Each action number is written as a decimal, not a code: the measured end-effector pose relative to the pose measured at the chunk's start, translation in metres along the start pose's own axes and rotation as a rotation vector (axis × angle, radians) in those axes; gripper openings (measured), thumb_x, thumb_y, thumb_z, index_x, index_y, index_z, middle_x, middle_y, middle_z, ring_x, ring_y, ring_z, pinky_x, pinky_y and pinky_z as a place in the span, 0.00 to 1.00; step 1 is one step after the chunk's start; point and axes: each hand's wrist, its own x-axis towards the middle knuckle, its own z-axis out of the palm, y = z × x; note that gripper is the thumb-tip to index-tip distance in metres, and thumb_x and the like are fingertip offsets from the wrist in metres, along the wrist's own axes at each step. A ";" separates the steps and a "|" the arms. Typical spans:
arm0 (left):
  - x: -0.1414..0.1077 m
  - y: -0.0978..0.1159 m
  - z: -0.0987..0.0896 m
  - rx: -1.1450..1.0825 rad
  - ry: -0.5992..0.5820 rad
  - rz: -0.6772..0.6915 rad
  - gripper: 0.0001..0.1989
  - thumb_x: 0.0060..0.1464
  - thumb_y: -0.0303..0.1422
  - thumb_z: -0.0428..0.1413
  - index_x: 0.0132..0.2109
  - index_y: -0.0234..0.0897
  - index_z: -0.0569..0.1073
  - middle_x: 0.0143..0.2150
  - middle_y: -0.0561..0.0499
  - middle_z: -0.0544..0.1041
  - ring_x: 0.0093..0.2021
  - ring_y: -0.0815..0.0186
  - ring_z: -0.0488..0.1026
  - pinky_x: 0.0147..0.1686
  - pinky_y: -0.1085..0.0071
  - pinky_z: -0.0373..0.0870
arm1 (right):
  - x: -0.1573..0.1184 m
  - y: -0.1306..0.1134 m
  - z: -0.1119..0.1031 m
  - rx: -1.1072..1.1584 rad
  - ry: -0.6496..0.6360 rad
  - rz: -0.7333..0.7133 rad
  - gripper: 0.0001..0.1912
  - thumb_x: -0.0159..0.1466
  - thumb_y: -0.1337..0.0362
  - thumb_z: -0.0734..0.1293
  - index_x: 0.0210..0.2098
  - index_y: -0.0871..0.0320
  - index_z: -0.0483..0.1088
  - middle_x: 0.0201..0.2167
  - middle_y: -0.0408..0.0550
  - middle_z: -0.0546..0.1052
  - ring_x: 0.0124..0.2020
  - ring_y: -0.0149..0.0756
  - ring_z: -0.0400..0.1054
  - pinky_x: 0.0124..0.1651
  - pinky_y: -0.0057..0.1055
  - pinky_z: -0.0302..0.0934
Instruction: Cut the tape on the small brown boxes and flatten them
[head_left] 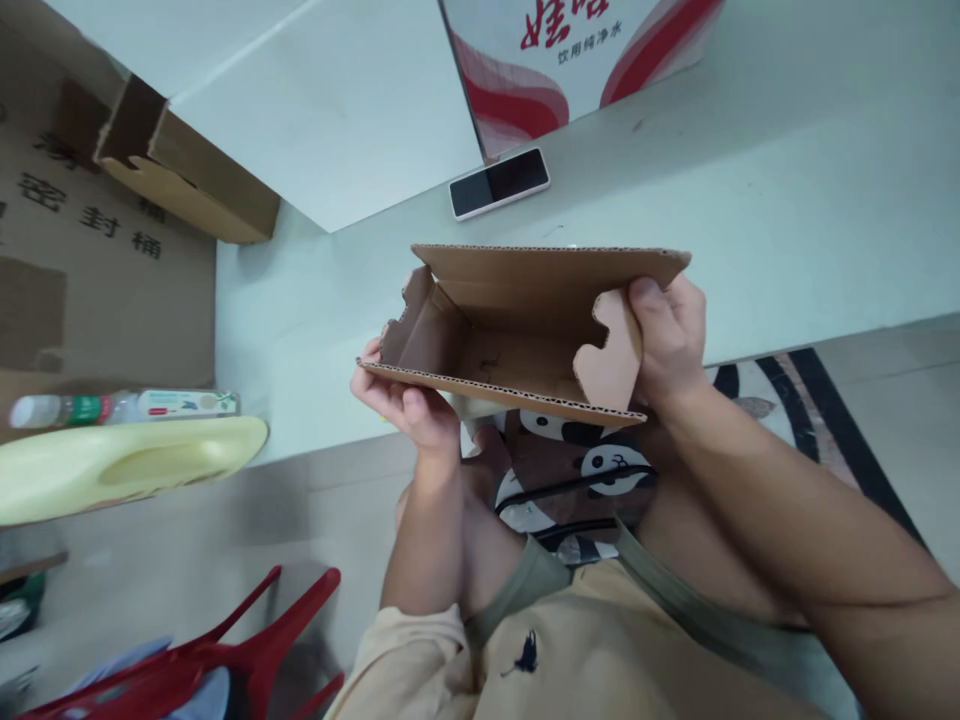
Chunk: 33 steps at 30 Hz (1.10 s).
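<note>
An open brown cardboard box point(525, 270) is held up in front of me, its inside facing the camera and its long flaps spread apart. Short notched flaps stand at its left and right ends. My left hand point(412, 405) is closed on the box's near left corner, fingers partly hidden behind the cardboard. At the right end, my right hand point(671, 335) grips the box beside the notched flap, thumb on the upper edge. Inside, the bottom shows a small dark mark and no objects.
A phone-like device point(500, 184) lies on the pale table point(787, 200) beyond the box. Behind stand a red-and-white carton point(517, 100) and a white box point(337, 110). At left are cardboard boxes, a bottle point(82, 409) and a yellow-green object point(75, 465); a red chair point(262, 650) stands below.
</note>
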 end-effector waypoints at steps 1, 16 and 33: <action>0.000 0.003 0.001 0.017 0.019 0.012 0.26 0.58 0.56 0.46 0.55 0.47 0.59 0.54 0.46 0.67 0.56 0.57 0.71 0.56 0.56 0.71 | -0.001 -0.001 0.001 -0.002 0.017 0.000 0.24 0.63 0.38 0.65 0.29 0.52 0.69 0.26 0.46 0.73 0.27 0.36 0.67 0.31 0.38 0.64; 0.006 0.008 -0.008 0.004 -0.017 -0.195 0.22 0.59 0.53 0.55 0.48 0.40 0.67 0.40 0.51 0.68 0.38 0.67 0.69 0.43 0.68 0.69 | -0.005 0.009 -0.001 0.030 -0.033 -0.086 0.16 0.62 0.45 0.67 0.39 0.50 0.69 0.36 0.46 0.75 0.38 0.40 0.70 0.44 0.42 0.68; 0.010 -0.013 -0.024 0.222 -0.271 0.001 0.22 0.64 0.49 0.48 0.54 0.43 0.76 0.64 0.46 0.67 0.69 0.51 0.62 0.66 0.51 0.62 | -0.008 0.010 -0.006 0.007 -0.215 -0.181 0.21 0.60 0.42 0.66 0.28 0.53 0.69 0.41 0.50 0.76 0.46 0.49 0.73 0.55 0.54 0.67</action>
